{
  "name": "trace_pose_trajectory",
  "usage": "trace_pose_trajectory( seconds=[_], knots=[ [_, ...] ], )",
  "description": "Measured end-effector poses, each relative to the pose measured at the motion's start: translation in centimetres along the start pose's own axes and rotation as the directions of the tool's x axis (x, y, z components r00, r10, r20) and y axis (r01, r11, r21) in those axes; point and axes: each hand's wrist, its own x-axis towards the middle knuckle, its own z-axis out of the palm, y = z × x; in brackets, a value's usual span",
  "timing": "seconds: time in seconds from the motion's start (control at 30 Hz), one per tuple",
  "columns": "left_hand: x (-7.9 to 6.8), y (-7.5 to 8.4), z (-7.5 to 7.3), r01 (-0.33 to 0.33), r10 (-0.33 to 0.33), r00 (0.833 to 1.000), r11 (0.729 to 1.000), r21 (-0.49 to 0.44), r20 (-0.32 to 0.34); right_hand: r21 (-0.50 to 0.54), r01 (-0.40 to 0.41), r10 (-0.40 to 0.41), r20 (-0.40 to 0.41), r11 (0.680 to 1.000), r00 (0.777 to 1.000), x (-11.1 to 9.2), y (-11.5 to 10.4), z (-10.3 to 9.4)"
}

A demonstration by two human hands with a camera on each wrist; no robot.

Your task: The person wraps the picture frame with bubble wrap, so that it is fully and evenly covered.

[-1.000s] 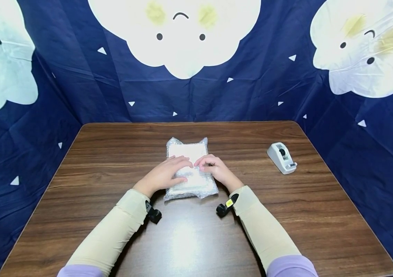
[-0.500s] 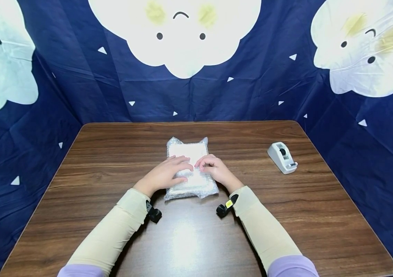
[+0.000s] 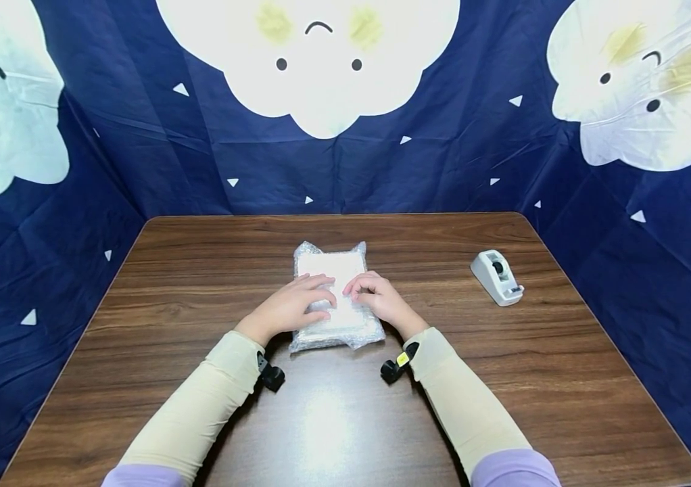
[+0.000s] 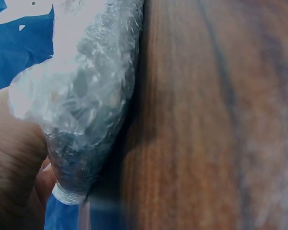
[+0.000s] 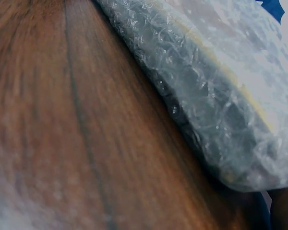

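Observation:
A flat, roughly rectangular package in bubble wrap (image 3: 332,262) lies at the middle of the wooden table, its near corners crumpled. My left hand (image 3: 287,306) rests across its left side, fingers spread and loosely bent over the top, thumb pointing right. From the other side my right hand (image 3: 385,299) reaches over the right edge, fingers bent and index tip close to the thumb on the upper face. I cannot tell whether it pinches anything there. The left wrist view shows the puffy wrap (image 4: 93,86) beside my palm. In the right wrist view, a yellowish strip runs along the package (image 5: 182,76).
A white tape dispenser (image 3: 497,278) stands on the right part of the table (image 3: 199,264). Dark blue cloth (image 3: 333,169) with white clouds hangs behind and at both sides. Each wrist carries a small black camera.
My left fingers have shifted slightly back from the right hand, leaving a wider gap between them. The right hand, the package and the tape dispenser keep their places.

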Motion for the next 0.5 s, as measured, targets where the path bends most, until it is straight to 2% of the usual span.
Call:
trace_pose_trajectory(
  seconds=[0.27, 0.5],
  knots=[
    [0.2, -0.1, 0.4, 0.059, -0.059, 0.998, 0.996, -0.06, 0.012, -0.04, -0.011, 0.011, 0.008, 0.999, 1.0, 0.1, -0.4, -0.1],
    [0.2, -0.1, 0.4, 0.074, -0.073, 0.997, 0.995, -0.069, 0.018, -0.167, -0.061, 0.064, 0.011, 0.984, 0.998, 0.4, -1.2, -0.2]
  ],
)
